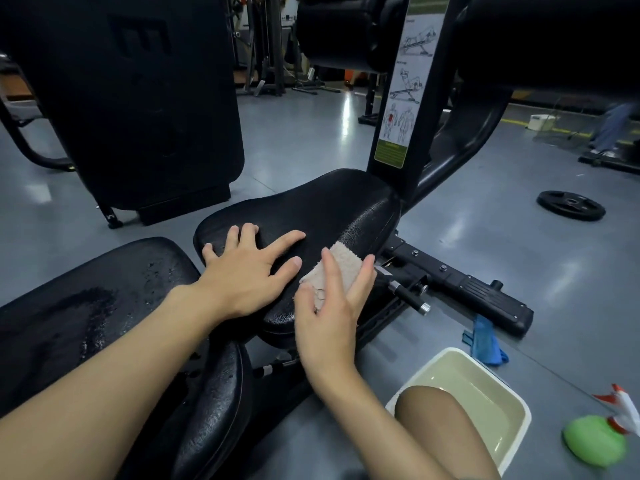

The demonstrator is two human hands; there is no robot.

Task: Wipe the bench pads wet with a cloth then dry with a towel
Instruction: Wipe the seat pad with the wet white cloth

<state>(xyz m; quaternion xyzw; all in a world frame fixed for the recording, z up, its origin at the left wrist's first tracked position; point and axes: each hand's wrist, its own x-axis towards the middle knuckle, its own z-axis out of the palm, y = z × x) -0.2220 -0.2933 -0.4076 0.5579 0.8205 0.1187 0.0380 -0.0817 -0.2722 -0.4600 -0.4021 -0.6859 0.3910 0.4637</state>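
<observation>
The left hand [242, 271] lies flat on the black seat pad [311, 209], fingers spread wide, palm down, holding nothing. Just beside it, the right hand [329, 306] presses a small beige cloth [341, 268] against the pad's right edge; the fingers are splayed over the cloth, thumb on its near end, so it is pinned under the palm rather than balled up. The far end of the cloth sticks out past the fingertips onto the pad.

A second pad [86, 306] sits to the left and nearer, its surface spotted with water droplets and a wet patch. A narrower pad [214, 393] runs below the left forearm, also beaded with drops.

On the grey floor to the right, a pale basin [512, 431] holds water; a bare knee [433, 420] covers its near corner. Beyond the basin, a blue towel [485, 341] lies crumpled beside the bench's black frame [467, 282]. A green spray bottle [595, 441] with a red and white trigger lies near the right edge. Farther off, a weight plate [570, 205] rests flat on the floor. An upright post behind the seat carries an exercise chart [405, 88].
</observation>
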